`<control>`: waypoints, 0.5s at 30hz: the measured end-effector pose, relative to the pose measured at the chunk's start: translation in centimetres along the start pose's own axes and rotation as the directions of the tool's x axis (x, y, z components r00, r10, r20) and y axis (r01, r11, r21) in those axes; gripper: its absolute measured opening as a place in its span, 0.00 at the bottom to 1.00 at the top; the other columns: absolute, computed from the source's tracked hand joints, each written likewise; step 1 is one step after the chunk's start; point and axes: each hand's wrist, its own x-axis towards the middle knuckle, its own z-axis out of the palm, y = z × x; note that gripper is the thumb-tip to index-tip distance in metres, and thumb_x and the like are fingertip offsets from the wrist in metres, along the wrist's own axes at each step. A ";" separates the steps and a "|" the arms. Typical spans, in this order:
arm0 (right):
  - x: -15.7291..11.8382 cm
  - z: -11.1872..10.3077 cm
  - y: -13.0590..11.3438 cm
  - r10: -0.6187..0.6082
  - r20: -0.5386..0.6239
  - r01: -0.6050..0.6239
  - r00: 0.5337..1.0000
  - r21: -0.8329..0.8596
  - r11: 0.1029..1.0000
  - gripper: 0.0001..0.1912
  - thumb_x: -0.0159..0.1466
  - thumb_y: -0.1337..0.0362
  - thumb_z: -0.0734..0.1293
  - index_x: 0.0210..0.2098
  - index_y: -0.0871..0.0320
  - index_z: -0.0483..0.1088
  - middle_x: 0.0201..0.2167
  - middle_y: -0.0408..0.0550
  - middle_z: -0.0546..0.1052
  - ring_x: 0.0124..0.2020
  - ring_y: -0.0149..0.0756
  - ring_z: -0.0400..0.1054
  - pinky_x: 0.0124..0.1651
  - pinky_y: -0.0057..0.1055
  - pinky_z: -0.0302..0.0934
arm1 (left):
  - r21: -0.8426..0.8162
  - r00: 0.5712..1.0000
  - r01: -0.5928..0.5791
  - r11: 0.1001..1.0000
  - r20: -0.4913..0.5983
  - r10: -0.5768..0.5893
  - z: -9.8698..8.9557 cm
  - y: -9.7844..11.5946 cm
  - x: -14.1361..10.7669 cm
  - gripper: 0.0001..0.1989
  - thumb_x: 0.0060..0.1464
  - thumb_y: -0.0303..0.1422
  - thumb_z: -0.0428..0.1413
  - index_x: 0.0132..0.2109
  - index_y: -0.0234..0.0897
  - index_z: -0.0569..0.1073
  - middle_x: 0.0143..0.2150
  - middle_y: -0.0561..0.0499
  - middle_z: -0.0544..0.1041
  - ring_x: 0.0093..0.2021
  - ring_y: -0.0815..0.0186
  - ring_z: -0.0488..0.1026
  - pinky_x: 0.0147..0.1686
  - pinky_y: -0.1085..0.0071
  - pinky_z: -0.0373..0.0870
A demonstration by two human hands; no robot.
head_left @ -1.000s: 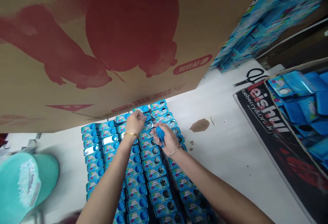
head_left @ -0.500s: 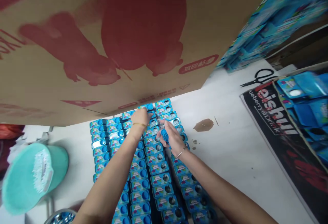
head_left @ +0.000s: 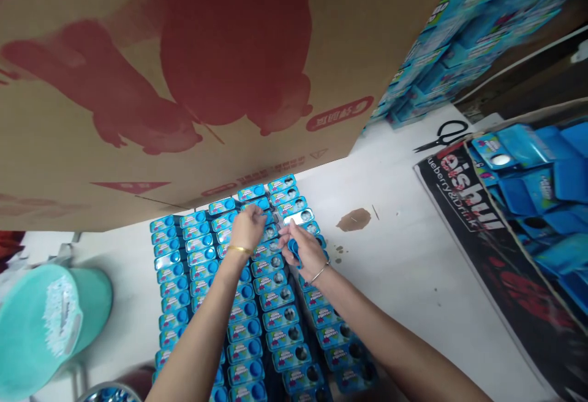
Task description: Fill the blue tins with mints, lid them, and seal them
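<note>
One head-worn camera is looking forward and down at the hands (head_left: pixel 247 231), facing a cardboard box (head_left: pixel 220 77) close ahead and covering the table (head_left: pixel 390 261) below

Carton: tall cardboard carton (head_left: pixel 239 40) just beyond case grid (head_left: pixel 277 298), blocks reach past grid's far edge.
R lane: hand cd pass over white tabletop (head_left: pixel 390 267) R of grid; only flat brown patch (head_left: pixel 353 220) nr grid's far end.
Far R: black printed box (head_left: pixel 496 279) blocks, well apart from grid.
L lane: narrower strip L of grid, then turquoise bucket (head_left: pixel 94 304).
Over grid: left hand (head_left: pixel 248 230) & right hand (head_left: pixel 307 252) crowd far end.
</note>
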 end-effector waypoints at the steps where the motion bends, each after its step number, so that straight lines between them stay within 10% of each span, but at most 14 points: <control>1: 0.0 -0.3 -0.1 0.013 0.009 -0.013 1.000 0.024 1.000 0.26 0.51 0.39 0.68 0.29 0.58 0.66 0.18 0.40 0.70 0.11 0.22 0.53 0.12 0.21 0.39 | 0.152 0.999 0.037 0.988 -0.012 -0.036 -0.2 0.1 0.8 0.03 0.51 0.32 0.53 0.33 0.38 0.70 0.28 0.51 0.74 0.31 0.66 0.71 0.32 0.71 0.64; 11: -0.6 -0.8 0.0 0.023 -0.020 -0.025 1.000 -0.096 0.995 0.29 0.53 0.36 0.65 0.31 0.58 0.66 0.15 0.38 0.67 0.11 0.22 0.52 0.12 0.20 0.38 | 0.598 0.960 0.130 0.791 0.125 -0.252 -0.6 0.5 4.0 0.16 0.48 0.47 0.58 0.31 0.37 0.76 0.41 0.36 0.78 0.43 0.50 0.75 0.39 0.64 0.67; 15: -1.3 -0.4 -0.3 0.025 -0.036 -0.029 0.999 -0.124 0.992 0.30 0.53 0.35 0.63 0.32 0.57 0.66 0.14 0.35 0.64 0.10 0.22 0.51 0.11 0.20 0.38 | 0.472 0.993 0.043 0.880 0.077 -0.090 -0.4 0.9 1.0 0.12 0.53 0.42 0.55 0.35 0.37 0.75 0.36 0.41 0.78 0.39 0.55 0.74 0.37 0.66 0.67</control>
